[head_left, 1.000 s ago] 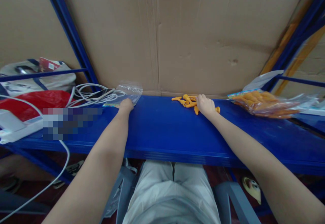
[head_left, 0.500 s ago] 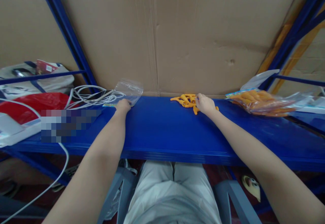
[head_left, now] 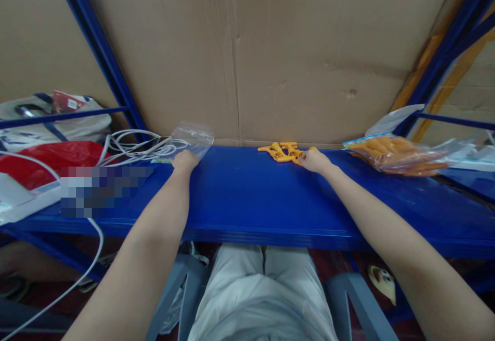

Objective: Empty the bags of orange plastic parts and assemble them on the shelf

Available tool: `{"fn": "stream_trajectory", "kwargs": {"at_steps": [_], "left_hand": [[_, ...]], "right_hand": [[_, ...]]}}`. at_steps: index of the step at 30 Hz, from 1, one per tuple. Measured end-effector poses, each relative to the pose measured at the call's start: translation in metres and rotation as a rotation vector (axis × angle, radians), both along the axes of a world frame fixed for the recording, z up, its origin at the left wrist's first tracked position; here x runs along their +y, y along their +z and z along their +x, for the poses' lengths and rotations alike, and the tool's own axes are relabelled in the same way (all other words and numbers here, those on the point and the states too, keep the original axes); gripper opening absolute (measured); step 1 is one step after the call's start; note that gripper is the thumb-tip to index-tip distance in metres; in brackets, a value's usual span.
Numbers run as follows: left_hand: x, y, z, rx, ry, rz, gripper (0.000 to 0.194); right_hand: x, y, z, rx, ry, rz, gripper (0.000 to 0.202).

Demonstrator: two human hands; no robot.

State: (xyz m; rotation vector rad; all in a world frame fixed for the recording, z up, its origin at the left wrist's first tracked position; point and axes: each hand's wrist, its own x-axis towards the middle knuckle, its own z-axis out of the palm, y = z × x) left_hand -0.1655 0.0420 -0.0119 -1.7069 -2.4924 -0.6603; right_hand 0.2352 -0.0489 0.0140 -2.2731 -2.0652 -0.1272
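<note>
On the blue shelf, my left hand (head_left: 186, 161) is closed on the near edge of a clear plastic bag (head_left: 199, 137), whose coloured strip peeks out to the left of the hand. Several yellow-orange plastic pieces (head_left: 276, 152) with curved arms and small round metallic-looking spots lie in a loose cluster near the back edge. At the right end of that cluster rests my right hand (head_left: 316, 160), fingers bent around one of the yellow-orange pieces. My fingers hide most of that piece; a tip shows behind the hand.
White cables (head_left: 145, 147) lie coiled beside the bag, with a red bag (head_left: 58, 156) and a white box further left. A clear packet of orange pieces (head_left: 390, 155) sits at the right. Cardboard (head_left: 290, 62) stands behind the blue shelf (head_left: 251, 201), between blue posts.
My right hand has shifted slightly to the right, and the pieces beside it have moved and turned. The left hand stays on the clear bag, which has tilted slightly left.
</note>
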Motion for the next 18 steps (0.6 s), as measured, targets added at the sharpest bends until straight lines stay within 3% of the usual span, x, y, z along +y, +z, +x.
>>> {"fn": "stream_trajectory", "kwargs": {"at_steps": [4,13,16,18], "left_hand": [[-0.005,0.002,0.010,0.036,0.007,-0.078,0.050],[-0.009,0.002,0.018,-0.022,-0.068,-0.045,0.062],[-0.010,0.005,0.021,-0.021,-0.082,-0.037,0.061],[-0.011,0.007,0.024,-0.015,-0.094,-0.026,0.061]], "right_hand": [[0.006,-0.006,0.007,0.036,0.019,-0.030,0.050],[0.012,-0.009,0.012,0.089,0.022,-0.072,0.051],[0.012,-0.001,0.017,0.222,-0.049,-0.006,0.041],[0.014,0.005,0.026,0.406,-0.099,0.132,0.036]]}}
